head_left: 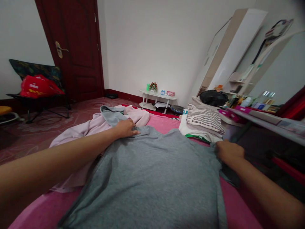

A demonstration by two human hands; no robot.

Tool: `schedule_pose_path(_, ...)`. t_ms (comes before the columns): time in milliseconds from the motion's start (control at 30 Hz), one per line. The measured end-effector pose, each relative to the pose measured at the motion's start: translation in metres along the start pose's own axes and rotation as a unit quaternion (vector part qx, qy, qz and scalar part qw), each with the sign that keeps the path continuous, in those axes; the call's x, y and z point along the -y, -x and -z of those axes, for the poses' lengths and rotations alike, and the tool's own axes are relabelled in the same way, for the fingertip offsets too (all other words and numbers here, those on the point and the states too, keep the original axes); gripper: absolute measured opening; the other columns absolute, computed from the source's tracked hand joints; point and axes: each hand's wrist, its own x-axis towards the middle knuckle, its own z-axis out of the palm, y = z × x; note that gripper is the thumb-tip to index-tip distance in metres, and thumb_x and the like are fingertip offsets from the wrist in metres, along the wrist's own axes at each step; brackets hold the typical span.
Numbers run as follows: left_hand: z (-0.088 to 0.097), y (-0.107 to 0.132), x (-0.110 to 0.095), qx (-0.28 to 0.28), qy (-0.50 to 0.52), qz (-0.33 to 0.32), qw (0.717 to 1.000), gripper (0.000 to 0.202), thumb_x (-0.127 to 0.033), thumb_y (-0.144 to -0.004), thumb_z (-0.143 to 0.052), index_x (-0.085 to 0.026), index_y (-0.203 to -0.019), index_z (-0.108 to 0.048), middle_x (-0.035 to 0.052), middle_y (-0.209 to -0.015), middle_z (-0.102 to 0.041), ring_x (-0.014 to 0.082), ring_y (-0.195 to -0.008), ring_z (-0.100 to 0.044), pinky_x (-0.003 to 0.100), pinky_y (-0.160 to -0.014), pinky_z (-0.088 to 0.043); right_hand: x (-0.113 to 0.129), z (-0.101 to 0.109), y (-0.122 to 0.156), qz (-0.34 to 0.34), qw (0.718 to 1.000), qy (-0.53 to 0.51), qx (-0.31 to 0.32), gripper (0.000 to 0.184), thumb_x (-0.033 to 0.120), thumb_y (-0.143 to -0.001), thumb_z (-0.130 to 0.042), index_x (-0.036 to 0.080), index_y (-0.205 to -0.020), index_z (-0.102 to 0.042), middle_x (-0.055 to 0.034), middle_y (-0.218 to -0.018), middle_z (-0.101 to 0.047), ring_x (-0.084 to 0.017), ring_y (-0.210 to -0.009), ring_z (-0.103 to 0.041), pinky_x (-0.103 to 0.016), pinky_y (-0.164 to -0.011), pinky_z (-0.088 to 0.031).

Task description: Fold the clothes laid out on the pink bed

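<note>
At the far left of the frame a red bag [39, 86] sits on a folding chair [35, 67], with a dark red door [71, 35] just right of it. Lower down, left of centre, a pale pink garment [73, 135] lies bunched on the pink cover [164, 123], partly under the left forearm.

The left hand [127, 128] rests palm down, fingers loosely bent and thumb apart, on the upper left part of the grey shirt [159, 168]; whether it pinches the cloth I cannot tell. The shirt is spread over the cover from the centre to the bottom edge, its body between and below the two hands. A lighter grey-blue piece of cloth [111, 115] reaches up and left from the left hand.

Right of centre, beyond the shirt, stands a pile of folded clothes [203, 122], striped on top. Just below it, the right hand [230, 152] is closed in a fist around the shirt's right sleeve.
</note>
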Motion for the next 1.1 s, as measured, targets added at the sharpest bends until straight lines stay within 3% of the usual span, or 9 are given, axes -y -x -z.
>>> schedule_pose_path(233, 0.003, -0.005, -0.017, 0.006, -0.046, 0.013, 0.999, 0.045, -0.046, -0.078, -0.062, -0.016, -0.111, -0.065, 0.0156, -0.106, -0.067, 0.0318, -0.106, -0.058, 0.039, -0.089, -0.043, 0.091, 0.000, 0.010, 0.105, 0.982, -0.122, -0.095, 0.033, 0.037, -0.082, -0.056, 0.021, -0.110, -0.064, -0.0153, -0.104, -0.066, -0.034, -0.093, -0.065, -0.042, -0.071, -0.049)
schedule_pose_path(367, 0.015, -0.005, -0.019, 0.022, -0.060, 0.023, 0.998, 0.043, -0.038, -0.074, -0.065, -0.015, -0.111, -0.066, 0.0169, -0.106, -0.068, 0.0334, -0.098, -0.062, 0.037, -0.077, -0.048, 0.120, -0.020, -0.006, 0.034, 0.931, -0.362, 0.041, 0.070, 0.046, -0.072, -0.070, 0.015, -0.130, -0.047, -0.0072, -0.070, -0.068, -0.024, -0.063, -0.067, -0.030, -0.053, -0.048)
schedule_pose_path(467, 0.030, -0.008, -0.014, 0.012, -0.071, 0.033, 0.997, 0.034, -0.036, -0.074, -0.064, -0.017, -0.101, -0.070, 0.0160, -0.104, -0.068, 0.0346, -0.097, -0.062, 0.038, -0.075, -0.048, 0.124, -0.030, -0.016, -0.005, 0.858, -0.494, 0.142, 0.046, 0.035, -0.073, -0.071, 0.015, -0.112, -0.057, 0.0033, -0.044, -0.057, -0.014, -0.035, -0.053, -0.021, -0.034, -0.037)
schedule_pose_path(567, 0.050, -0.012, -0.001, -0.021, -0.078, 0.049, 0.996, 0.030, -0.033, -0.080, -0.053, -0.019, -0.100, -0.070, 0.0155, -0.104, -0.067, 0.0354, -0.100, -0.061, 0.040, -0.077, -0.047, 0.122, -0.025, -0.022, -0.028, 0.834, -0.531, 0.143, 0.011, 0.022, -0.076, -0.065, 0.014, -0.082, -0.061, 0.0019, -0.039, -0.055, -0.012, -0.032, -0.052, -0.018, -0.030, -0.035)
schedule_pose_path(633, 0.065, -0.017, 0.011, -0.067, -0.078, 0.068, 0.992, 0.033, -0.032, -0.083, -0.047, -0.020, -0.104, -0.068, 0.0159, -0.105, -0.066, 0.0363, -0.101, -0.060, 0.042, -0.077, -0.046, 0.119, -0.012, -0.028, -0.042, 0.820, -0.560, 0.112, 0.007, 0.019, -0.079, -0.060, 0.014, -0.074, -0.057, -0.0021, -0.046, -0.060, -0.014, -0.038, -0.058, -0.018, -0.034, -0.042)
schedule_pose_path(767, 0.094, -0.035, 0.036, -0.196, -0.049, 0.116, 0.972, 0.035, -0.039, -0.085, -0.047, -0.019, -0.106, -0.068, 0.0138, -0.099, -0.066, 0.0344, -0.098, -0.059, 0.042, -0.079, -0.044, 0.116, 0.023, -0.048, -0.055, 0.791, -0.609, 0.006, 0.005, 0.021, -0.085, -0.049, 0.017, -0.086, -0.053, -0.0089, -0.073, -0.070, -0.015, -0.058, -0.068, -0.021, -0.047, -0.052)
schedule_pose_path(900, 0.113, -0.059, 0.051, -0.251, -0.030, 0.153, 0.955, 0.043, -0.042, -0.090, -0.042, -0.014, -0.113, -0.064, 0.0102, -0.107, -0.063, 0.0273, -0.106, -0.053, 0.038, -0.087, -0.038, 0.126, 0.043, -0.077, -0.028, 0.773, -0.620, -0.135, 0.014, 0.024, -0.085, -0.049, 0.018, -0.097, -0.050, -0.0082, -0.080, -0.071, -0.017, -0.064, -0.069, -0.024, -0.053, -0.053)
schedule_pose_path(1000, 0.111, -0.078, 0.054, -0.246, -0.013, 0.166, 0.955, 0.044, -0.039, -0.091, -0.038, -0.011, -0.115, -0.063, 0.0061, -0.110, -0.062, 0.0229, -0.111, -0.049, 0.032, -0.093, -0.033, 0.141, 0.038, -0.094, 0.022, 0.797, -0.565, -0.213, 0.018, 0.026, -0.085, -0.049, 0.017, -0.100, -0.051, -0.0058, -0.076, -0.070, -0.018, -0.068, -0.069, -0.027, -0.063, -0.053)
schedule_pose_path(1100, 0.091, -0.094, 0.055, -0.221, -0.012, 0.177, 0.959, 0.040, -0.034, -0.089, -0.042, -0.011, -0.113, -0.064, 0.0115, -0.114, -0.062, 0.0288, -0.112, -0.051, 0.037, -0.092, -0.036, 0.156, 0.016, -0.101, 0.052, 0.843, -0.475, -0.245, 0.017, 0.026, -0.085, -0.048, 0.017, -0.099, -0.054, -0.0073, -0.078, -0.071, -0.021, -0.080, -0.069, -0.031, -0.076, -0.051)
